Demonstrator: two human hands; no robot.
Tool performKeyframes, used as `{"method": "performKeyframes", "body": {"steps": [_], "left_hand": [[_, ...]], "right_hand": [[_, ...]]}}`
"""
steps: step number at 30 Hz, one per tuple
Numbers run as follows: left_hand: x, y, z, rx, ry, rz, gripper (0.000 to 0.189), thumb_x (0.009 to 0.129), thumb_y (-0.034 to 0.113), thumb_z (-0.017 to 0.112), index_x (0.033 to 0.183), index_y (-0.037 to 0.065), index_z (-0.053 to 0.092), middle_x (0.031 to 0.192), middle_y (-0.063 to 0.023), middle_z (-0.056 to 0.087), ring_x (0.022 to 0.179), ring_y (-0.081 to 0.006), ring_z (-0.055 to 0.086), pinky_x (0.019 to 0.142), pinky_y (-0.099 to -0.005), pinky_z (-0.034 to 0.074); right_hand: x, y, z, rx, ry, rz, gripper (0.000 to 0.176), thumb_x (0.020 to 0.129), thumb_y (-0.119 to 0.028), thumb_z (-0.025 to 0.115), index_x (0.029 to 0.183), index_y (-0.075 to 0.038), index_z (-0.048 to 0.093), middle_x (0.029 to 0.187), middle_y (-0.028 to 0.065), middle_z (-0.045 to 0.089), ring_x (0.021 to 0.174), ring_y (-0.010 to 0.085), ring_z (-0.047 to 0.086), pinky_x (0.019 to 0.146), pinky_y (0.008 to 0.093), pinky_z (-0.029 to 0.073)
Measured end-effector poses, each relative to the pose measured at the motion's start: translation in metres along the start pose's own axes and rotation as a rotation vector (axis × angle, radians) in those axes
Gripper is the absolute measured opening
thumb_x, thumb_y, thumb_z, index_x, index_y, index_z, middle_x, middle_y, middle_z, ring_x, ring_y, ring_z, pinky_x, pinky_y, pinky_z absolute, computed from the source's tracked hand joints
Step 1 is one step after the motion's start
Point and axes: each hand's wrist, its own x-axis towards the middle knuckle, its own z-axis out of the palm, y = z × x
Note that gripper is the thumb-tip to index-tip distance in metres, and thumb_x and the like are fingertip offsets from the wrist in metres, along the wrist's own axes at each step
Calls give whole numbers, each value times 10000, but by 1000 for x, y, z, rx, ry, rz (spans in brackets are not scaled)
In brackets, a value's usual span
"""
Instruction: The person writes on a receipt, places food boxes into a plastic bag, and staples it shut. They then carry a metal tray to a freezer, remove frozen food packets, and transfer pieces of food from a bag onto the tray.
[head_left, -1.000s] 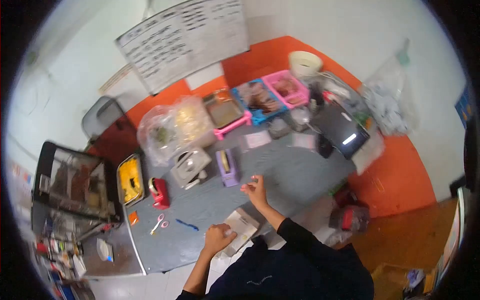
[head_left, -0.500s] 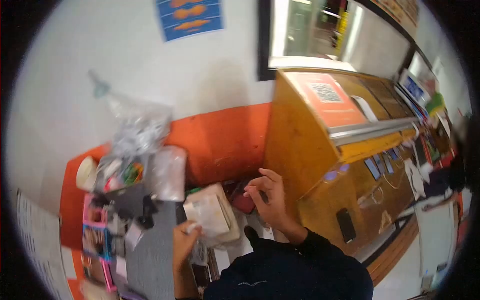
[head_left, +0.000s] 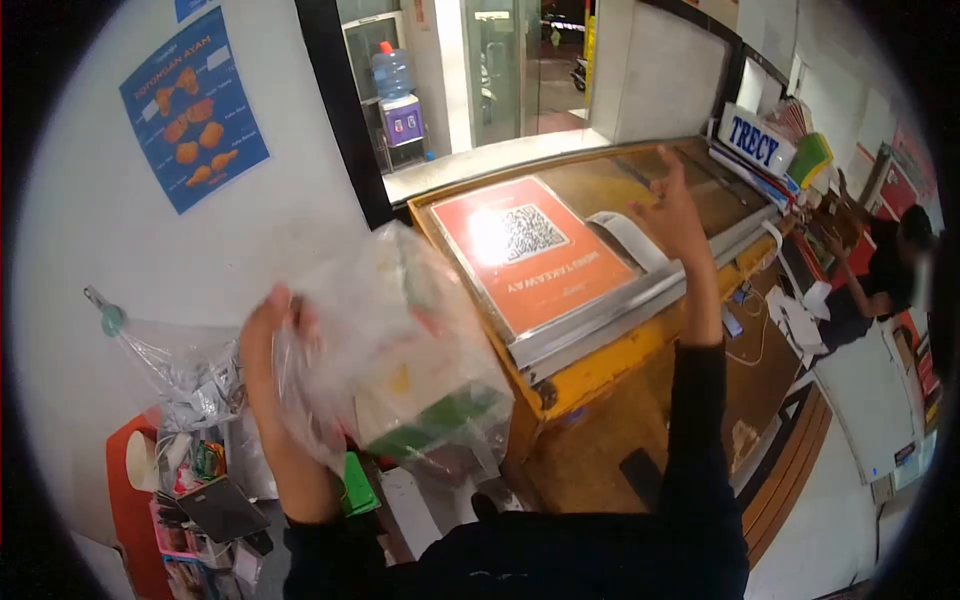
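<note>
A clear plastic bag [head_left: 325,375] hangs from my left hand [head_left: 278,325], which is closed on its gathered top. Inside the bag sits a white box with green and orange print [head_left: 425,395], partly blurred by the plastic. The bag is held up beside the left end of the wooden counter. My right hand [head_left: 672,210] is raised over the counter top, index finger stretched out, the other fingers loosely bent, nothing visible in it. Near this hand, a curled white paper strip [head_left: 630,240] lies beside an orange QR-code sign [head_left: 535,250].
A sloped wooden counter [head_left: 560,395] stands ahead. A dark phone [head_left: 642,470] lies on its lower shelf. Left, another plastic bag [head_left: 195,380] hangs from a wall hook above cluttered baskets [head_left: 175,530]. A person [head_left: 880,265] is at the far right.
My left hand has risen from the low stack at the left and now holds up the bagged box. My right hand has moved up and right over the counter. The view has tilted upward.
</note>
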Motion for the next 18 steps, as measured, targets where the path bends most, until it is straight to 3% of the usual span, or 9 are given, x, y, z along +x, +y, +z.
{"method": "performKeyframes", "body": {"steps": [2,4,7,9,12,13,15,16,18], "left_hand": [[22,-1,41,39,-93,104,248,834,298,602,735,78,545,671,11,494,588,-82,467,539,-221,378],[43,-3,67,177,-235,171,263,847,303,597,738,66,563,683,7,509,608,-78,474,565,-227,393],[66,-10,106,395,-486,29,265,896,332,544,806,83,560,738,27,492,688,-79,470,633,-230,418],[77,-39,124,170,-633,-49,276,873,333,579,778,75,567,703,14,506,684,-72,488,580,-240,420],[87,-55,141,446,-807,-75,314,861,296,582,714,18,587,666,-43,561,652,-123,532,619,-252,439],[96,-63,145,448,-802,-58,314,861,296,582,714,18,587,666,-43,561,652,-123,532,619,-252,439],[112,-77,151,1202,-889,518,318,862,304,575,849,-13,593,816,-106,603,771,-174,582,692,-279,476],[116,-75,158,1219,-889,518,318,862,304,575,849,-13,593,816,-106,603,771,-174,582,692,-279,476],[116,-65,178,1035,-955,540,481,871,372,576,1158,-8,510,1110,-121,561,978,-196,564,855,-304,463]], "right_hand": [[29,87,30,-70,-66,-155,840,737,-129,729,1387,-86,198,1058,176,517,865,229,558,763,319,469],[47,71,36,-130,-107,-307,945,709,-133,749,1421,-136,128,990,147,526,781,179,571,693,275,481],[52,47,26,-7,-762,176,1028,674,-136,772,1433,-115,79,990,159,528,821,221,573,725,289,477],[55,75,42,60,-803,232,1041,669,-62,762,1439,-115,63,989,154,527,848,225,569,743,297,477],[72,77,47,325,-681,-6,1063,658,21,738,1446,-169,50,1020,153,533,844,198,568,738,307,485],[78,41,35,350,-555,96,1072,657,85,707,1447,-233,57,1042,154,534,839,171,560,727,301,482],[106,-5,20,538,-358,35,1068,637,77,716,1445,-197,73,1221,204,468,994,256,556,697,332,512],[122,-27,17,532,-294,-98,1059,645,70,707,1444,-208,71,1272,185,406,996,248,549,709,325,506],[156,-73,10,502,-149,-358,1040,662,57,689,1444,-231,66,1373,145,283,1001,233,536,733,312,495]]}}
